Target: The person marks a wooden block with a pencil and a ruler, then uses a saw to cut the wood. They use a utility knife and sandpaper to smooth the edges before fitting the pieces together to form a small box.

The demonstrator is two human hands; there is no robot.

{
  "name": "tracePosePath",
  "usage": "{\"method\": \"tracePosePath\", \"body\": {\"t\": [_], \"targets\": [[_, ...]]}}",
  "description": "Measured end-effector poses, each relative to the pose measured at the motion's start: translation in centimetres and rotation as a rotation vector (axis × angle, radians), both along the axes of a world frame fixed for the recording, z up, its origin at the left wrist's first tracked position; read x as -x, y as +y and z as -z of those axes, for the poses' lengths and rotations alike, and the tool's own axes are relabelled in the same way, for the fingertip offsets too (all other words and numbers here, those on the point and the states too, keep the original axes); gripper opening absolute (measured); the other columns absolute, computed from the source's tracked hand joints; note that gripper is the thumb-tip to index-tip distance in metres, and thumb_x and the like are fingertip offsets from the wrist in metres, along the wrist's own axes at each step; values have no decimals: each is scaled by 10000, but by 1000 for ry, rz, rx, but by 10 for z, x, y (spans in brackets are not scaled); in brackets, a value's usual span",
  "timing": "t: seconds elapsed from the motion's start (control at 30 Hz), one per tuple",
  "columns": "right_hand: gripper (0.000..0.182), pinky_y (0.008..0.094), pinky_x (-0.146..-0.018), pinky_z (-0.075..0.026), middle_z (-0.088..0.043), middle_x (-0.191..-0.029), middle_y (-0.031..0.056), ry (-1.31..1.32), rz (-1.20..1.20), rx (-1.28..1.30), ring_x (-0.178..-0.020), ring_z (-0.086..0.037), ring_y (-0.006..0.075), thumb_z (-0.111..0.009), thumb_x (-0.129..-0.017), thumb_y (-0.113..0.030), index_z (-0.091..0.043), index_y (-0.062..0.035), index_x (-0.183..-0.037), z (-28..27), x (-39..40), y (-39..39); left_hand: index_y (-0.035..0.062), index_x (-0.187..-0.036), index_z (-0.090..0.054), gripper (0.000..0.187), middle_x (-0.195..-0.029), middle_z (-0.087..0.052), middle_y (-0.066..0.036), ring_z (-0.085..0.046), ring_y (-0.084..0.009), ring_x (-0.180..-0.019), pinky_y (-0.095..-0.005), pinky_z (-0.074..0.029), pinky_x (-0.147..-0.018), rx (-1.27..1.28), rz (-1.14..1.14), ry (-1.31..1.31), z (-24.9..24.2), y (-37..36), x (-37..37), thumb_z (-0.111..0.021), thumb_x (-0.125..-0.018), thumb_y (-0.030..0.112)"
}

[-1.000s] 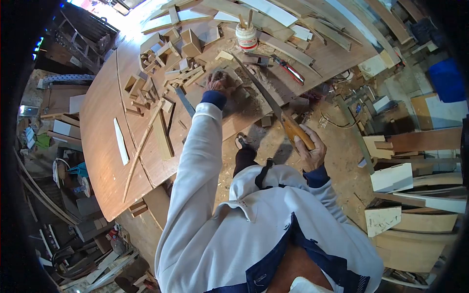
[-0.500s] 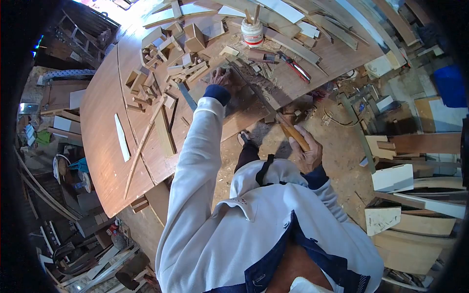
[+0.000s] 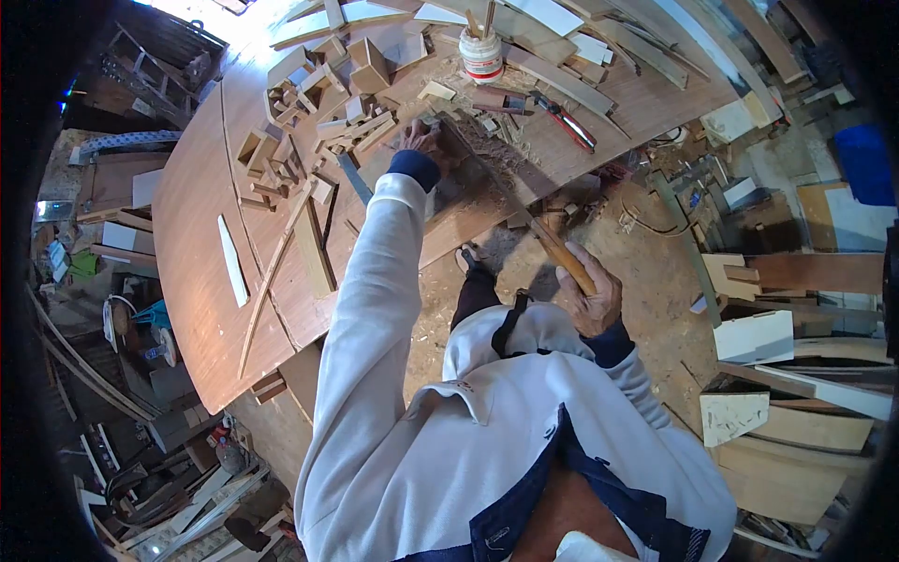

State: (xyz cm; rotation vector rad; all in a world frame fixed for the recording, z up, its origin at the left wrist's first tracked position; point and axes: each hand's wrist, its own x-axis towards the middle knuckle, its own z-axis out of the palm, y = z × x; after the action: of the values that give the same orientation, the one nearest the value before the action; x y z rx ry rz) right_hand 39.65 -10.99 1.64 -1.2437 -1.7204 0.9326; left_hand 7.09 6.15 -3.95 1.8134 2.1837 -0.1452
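Observation:
My right hand [image 3: 592,290] is closed round the wooden handle [image 3: 566,260] of a long tool. Its thin dark blade [image 3: 496,183] slants up and left over the table's near edge. Near the blade's far end, my left hand [image 3: 423,142] rests low over the work surface beside small wood pieces; shadow hides its fingers' grip. Wood shavings [image 3: 501,150] lie to the right of the blade. A flat strip [image 3: 354,180] lies just left of my left wrist.
On the brown table [image 3: 192,197] are small wooden blocks [image 3: 370,66], a white jar [image 3: 481,58] holding sticks, a red-handled tool [image 3: 569,126] and a long thin strip [image 3: 273,272]. Boards [image 3: 815,272] are stacked at the right. A foot [image 3: 468,256] shows beneath the table edge.
My left hand has shifted slightly up, and its fingers look less spread. My right hand and the tool's handle have moved very slightly down and right.

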Motion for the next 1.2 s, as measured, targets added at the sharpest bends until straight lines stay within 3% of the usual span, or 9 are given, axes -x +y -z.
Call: {"method": "tracePosePath", "body": {"t": [0.3, 0.37, 0.67, 0.9, 0.97, 1.0, 1.1, 1.17, 1.2], "targets": [[372, 365, -691, -529, -657, -944, 221, -44, -51, 83, -810, -670, 364, -603, -837, -107, -560, -36, -1200, -2, 8, 18, 244, -1323, -467, 784, -1379, -319, -57, -252, -334, -1345, -786, -118, -986, 20, 56, 25, 37, 13, 17, -742, -636, 503], [388, 362, -660, -524, -653, -927, 223, -42, -41, -24, -782, -665, 372, -601, -832, -105, -547, -28, -1209, -2, 5, 14, 244, -1328, -462, 787, -1390, -309, -62, -248, -338, -1347, -785, -123, -986, 21, 52, 28, 36, 13, 16, -739, -640, 508], [341, 388, -703, -518, -640, -962, 226, -111, -63, -1, -827, -646, 395, -584, -873, -174, -549, -53, -1191, -3, 9, 26, 241, -1366, -435, 828, -1442, -272, -90, -189, -349, -1386, -748, -152, -1014, 55, -40, -17, -7, 0, -4, -727, -648, 531], [334, 409, -686, -519, -642, -929, 213, -56, -18, 33, -791, -630, 414, -577, -868, -180, -555, -66, -1181, -23, 28, 36, 240, -1392, -407, 845, -1477, -266, -82, -195, -345, -1393, -723, -115, -1042, 9, -27, -72, -3, -7, 0, -690, -669, 574], [334, 409, -675, -520, -643, -919, 214, -149, -84, 221, -795, -636, 408, -577, -870, -186, -558, -70, -1183, -28, 27, 36, 240, -1355, -440, 799, -1414, -322, -80, -273, -351, -1339, -732, -170, -1009, -90, -18, -63, 23, -7, 10, -706, -660, 530], [334, 409, -675, -520, -643, -919, 214, -150, -87, 220, -795, -636, 408, -577, -870, -186, -558, -70, -1183, -27, 27, 35, 239, -1317, -473, 753, -1351, -379, -79, -351, -358, -1285, -741, -225, -975, -185, -6, -52, 24, -8, 10, -722, -650, 485], [352, 412, -665, -518, -638, -922, 226, -163, -71, 201, -811, -636, 404, -587, -863, -183, -556, -70, -1195, -17, 28, 32, 254, -1339, -451, 778, -1388, -351, -69, -337, -349, -1303, -752, -205, -977, -167, -29, -26, 22, -9, 6, -721, -652, 498], [376, 415, -657, -517, -639, -924, 230, -68, -28, -62, -803, -638, 402, -606, -846, -162, -557, -70, -1207, -7, 29, 31, 262, -1348, -441, 799, -1398, -343, -60, -328, -343, -1312, -759, -194, -979, -124, -31, -24, 6, -11, 0, -724, -644, 513], [376, 415, -657, -517, -639, -924, 230, -70, -28, -60, -803, -638, 402, -606, -846, -162, -557, -70, -1207, -10, 29, 30, 270, -1356, -431, 820, -1408, -334, -51, -319, -337, -1321, -765, -183, -980, -82, -34, -21, 2, -12, -2, -727, -636, 527]]}}
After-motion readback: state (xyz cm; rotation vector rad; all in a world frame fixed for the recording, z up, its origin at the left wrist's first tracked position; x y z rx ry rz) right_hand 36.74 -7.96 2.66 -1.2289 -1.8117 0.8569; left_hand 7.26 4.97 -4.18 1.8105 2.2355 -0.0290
